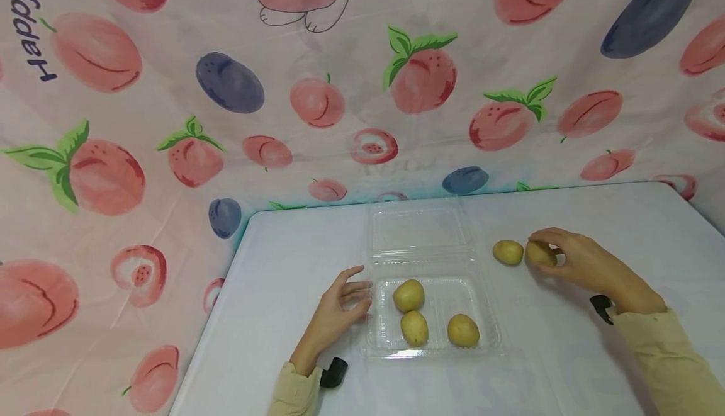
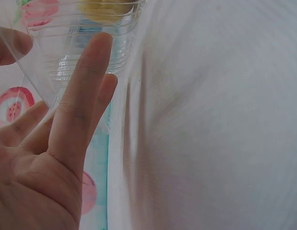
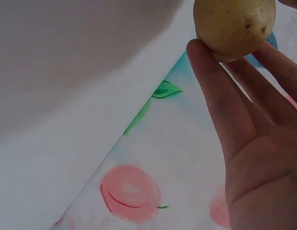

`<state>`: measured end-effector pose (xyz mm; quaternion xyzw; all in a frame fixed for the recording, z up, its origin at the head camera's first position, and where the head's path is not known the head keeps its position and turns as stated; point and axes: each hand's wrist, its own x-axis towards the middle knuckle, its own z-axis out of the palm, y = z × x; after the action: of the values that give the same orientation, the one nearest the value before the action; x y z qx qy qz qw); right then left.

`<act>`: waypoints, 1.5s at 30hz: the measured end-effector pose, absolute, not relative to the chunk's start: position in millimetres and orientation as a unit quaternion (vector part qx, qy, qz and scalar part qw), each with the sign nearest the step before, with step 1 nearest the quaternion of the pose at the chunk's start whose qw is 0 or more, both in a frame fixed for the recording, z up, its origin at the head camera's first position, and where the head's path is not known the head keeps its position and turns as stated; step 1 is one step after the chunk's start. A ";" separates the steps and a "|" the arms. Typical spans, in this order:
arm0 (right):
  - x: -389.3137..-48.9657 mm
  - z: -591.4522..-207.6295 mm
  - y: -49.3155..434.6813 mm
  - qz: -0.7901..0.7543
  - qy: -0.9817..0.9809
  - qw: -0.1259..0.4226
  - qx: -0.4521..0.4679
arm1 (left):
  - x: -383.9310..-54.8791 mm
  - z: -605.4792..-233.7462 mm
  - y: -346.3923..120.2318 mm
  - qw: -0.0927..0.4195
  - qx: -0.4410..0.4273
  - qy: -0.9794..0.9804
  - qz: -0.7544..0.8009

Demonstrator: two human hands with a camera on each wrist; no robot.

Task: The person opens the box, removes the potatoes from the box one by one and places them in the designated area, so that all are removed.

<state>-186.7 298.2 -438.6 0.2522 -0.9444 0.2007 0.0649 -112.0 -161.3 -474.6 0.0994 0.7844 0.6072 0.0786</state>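
My right hand (image 1: pixel 578 265) grips a small yellow potato (image 3: pixel 234 26) between thumb and fingers, at the right of the table. Just left of it lies another potato (image 1: pixel 508 252). A clear plastic clamshell container (image 1: pixel 444 287) lies with its lid (image 1: pixel 419 230) folded back toward the wall. In its tray, two potatoes (image 1: pixel 409 295) sit touching at the left, and one potato (image 1: pixel 463 330) sits at the lower right. My left hand (image 1: pixel 334 315) is at the tray's left edge, fingers loosely extended by the plastic wall; the left wrist view shows them close against it (image 2: pixel 81 96).
The white table (image 1: pixel 272 265) ends at a fruit-printed cloth (image 1: pixel 340 89) hanging behind and to the left. Black wrist devices (image 1: pixel 334 372) are strapped on both arms.
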 end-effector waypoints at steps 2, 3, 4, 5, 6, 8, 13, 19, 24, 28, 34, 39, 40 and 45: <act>-187.8 -440.0 298.9 0.203 -0.944 0.061 0.251 | -111.9 -474.5 -161.2 0.079 0.099 0.784 0.608; -188.4 -440.8 299.2 0.203 -0.945 0.062 0.250 | -111.7 -474.3 -161.1 0.079 0.099 0.784 0.608; -188.8 -441.4 299.4 0.204 -0.945 0.062 0.249 | -111.6 -474.2 -161.1 0.079 0.099 0.784 0.608; -189.5 -442.1 299.6 0.206 -0.944 0.061 0.250 | -111.5 -474.1 -161.0 0.079 0.098 0.784 0.608; -190.1 -442.8 299.6 0.205 -0.944 0.063 0.251 | -111.6 -474.2 -160.9 0.079 0.098 0.784 0.608; -190.9 -443.9 299.8 0.203 -0.945 0.064 0.249 | -111.5 -474.2 -160.8 0.079 0.098 0.784 0.607; -192.4 -445.5 300.7 0.211 -0.945 0.045 0.244 | -110.9 -473.8 -160.6 0.081 0.099 0.782 0.610; -194.6 -448.5 301.2 0.210 -0.948 0.036 0.236 | -111.2 -473.6 -160.5 0.079 0.099 0.784 0.608; -196.4 -451.2 299.4 0.205 -0.947 0.047 0.242 | -111.5 -473.8 -160.7 0.077 0.098 0.785 0.607; -196.5 -451.1 296.2 0.209 -0.946 0.045 0.243 | -111.3 -473.7 -160.7 0.079 0.097 0.784 0.609; -197.4 -450.8 294.3 0.209 -0.947 0.022 0.242 | -111.3 -473.6 -160.3 0.081 0.096 0.784 0.608; -197.8 -451.1 294.1 0.199 -0.946 0.038 0.254 | -111.5 -473.5 -160.2 0.083 0.095 0.784 0.608; -197.7 -451.2 294.1 0.198 -0.944 0.045 0.259 | -111.5 -473.4 -160.2 0.083 0.095 0.785 0.607; -197.8 -450.3 293.1 0.197 -0.940 0.061 0.271 | -111.7 -473.7 -160.7 0.080 0.096 0.787 0.604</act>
<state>-197.8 293.1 -450.3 0.2710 -0.9403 0.1966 0.0605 -111.7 -160.7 -473.7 0.0958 0.7873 0.6039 0.0799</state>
